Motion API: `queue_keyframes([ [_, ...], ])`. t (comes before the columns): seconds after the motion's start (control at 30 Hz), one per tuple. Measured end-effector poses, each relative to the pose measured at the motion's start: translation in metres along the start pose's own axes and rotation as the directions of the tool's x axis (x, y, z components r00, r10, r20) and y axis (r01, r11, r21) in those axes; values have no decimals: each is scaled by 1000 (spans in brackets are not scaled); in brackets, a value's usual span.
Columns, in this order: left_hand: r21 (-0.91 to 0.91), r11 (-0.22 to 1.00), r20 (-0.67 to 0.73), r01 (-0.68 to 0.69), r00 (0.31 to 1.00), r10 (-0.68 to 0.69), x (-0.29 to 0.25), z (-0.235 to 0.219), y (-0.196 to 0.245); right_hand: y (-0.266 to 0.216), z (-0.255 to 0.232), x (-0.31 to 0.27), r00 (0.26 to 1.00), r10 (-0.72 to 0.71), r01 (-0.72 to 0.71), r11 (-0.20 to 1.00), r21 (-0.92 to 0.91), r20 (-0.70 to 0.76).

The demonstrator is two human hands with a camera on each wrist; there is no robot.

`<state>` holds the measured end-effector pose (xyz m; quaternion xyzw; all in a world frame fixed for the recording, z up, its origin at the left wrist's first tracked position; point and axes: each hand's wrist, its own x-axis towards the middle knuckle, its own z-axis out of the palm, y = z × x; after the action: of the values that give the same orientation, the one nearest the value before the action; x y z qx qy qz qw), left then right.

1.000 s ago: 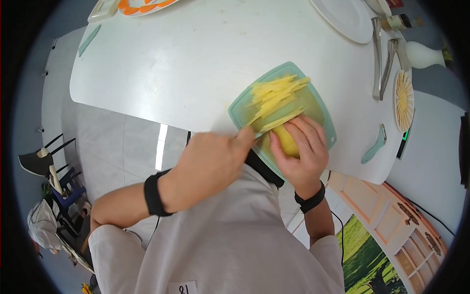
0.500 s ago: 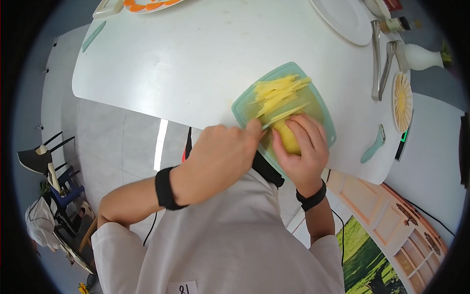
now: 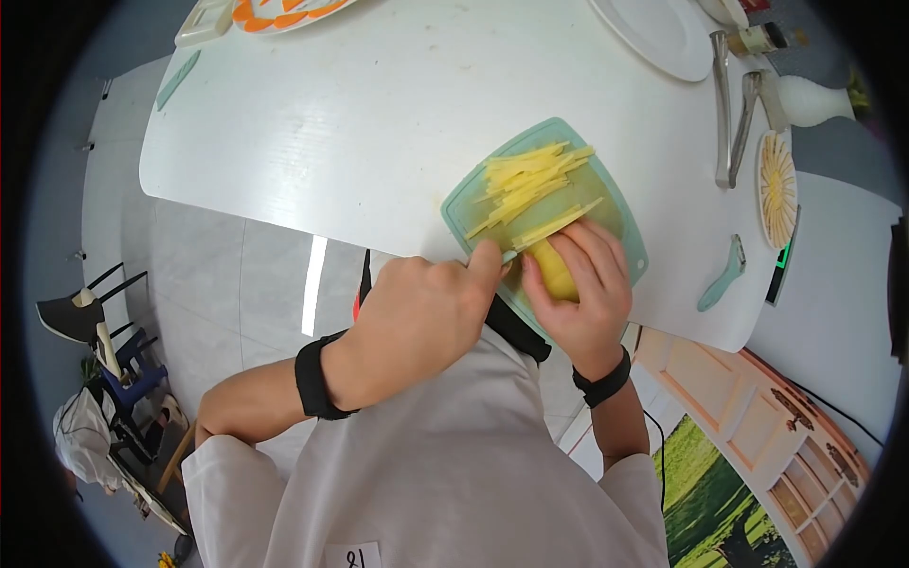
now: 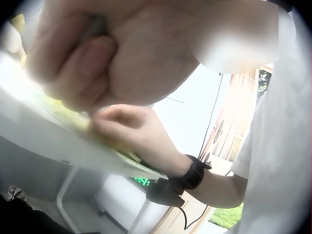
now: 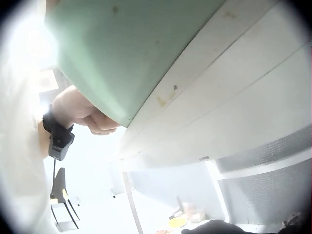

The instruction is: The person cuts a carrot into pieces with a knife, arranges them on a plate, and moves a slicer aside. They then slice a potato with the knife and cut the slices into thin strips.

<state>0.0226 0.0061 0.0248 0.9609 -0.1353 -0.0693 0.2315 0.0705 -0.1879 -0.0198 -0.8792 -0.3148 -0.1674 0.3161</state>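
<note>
My left hand (image 3: 412,308) grips a small knife (image 3: 509,257) at the near left edge of the green cutting board (image 3: 620,204). In the left wrist view its fingers curl round the knife's handle (image 4: 95,28). My right hand (image 3: 585,293) holds a yellow peeled potato (image 3: 552,270) down on the board, thumb on one side and fingers over the other. Thin cut strips (image 3: 561,225) lie along the potato's far side, by the right fingertips. Farther back on the board is a loose pile of yellow sticks (image 3: 530,180). The left hand hides most of the knife.
A peeler (image 3: 724,275) lies right of the board, near a plate of fanned pale slices (image 3: 777,189). Tongs (image 3: 724,123) and a white plate (image 3: 653,33) are at the back right. A plate with orange slices (image 3: 289,17) and a green strip-shaped item (image 3: 178,80) are far left.
The left hand with the knife went forward and right along the potato, then drew back a little toward the body. The right hand keeps its hold on the potato.
</note>
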Motion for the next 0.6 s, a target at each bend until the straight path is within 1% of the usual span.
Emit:
queue_keyframes([
  [0.1, 63, 998, 40, 3, 999, -6, -3, 1, -2, 1, 1, -1, 1000, 1, -1, 1000, -2, -2],
  [0.2, 41, 999, 25, -1, 1000, 0, -7, -1, -2, 2, 1, -2, 1000, 5, -5, 1000, 2, -2],
  [0.3, 24, 999, 71, 22, 997, -24, -16, -6, -5, 3, 1, -3, 1000, 5, -5, 1000, 6, 2],
  [0.4, 34, 999, 100, 9, 995, -13, -16, -10, -7, 3, 2, -3, 1000, 5, -5, 1000, 11, 5],
  [0.5, 55, 998, 97, -28, 995, 23, -3, -6, -6, 3, 1, -3, 1000, 2, -2, 1000, -2, 7],
  [0.6, -11, 1000, 58, -22, 998, 23, 12, 5, -3, 3, 0, -3, 1000, 5, -5, 1000, -14, 11],
])
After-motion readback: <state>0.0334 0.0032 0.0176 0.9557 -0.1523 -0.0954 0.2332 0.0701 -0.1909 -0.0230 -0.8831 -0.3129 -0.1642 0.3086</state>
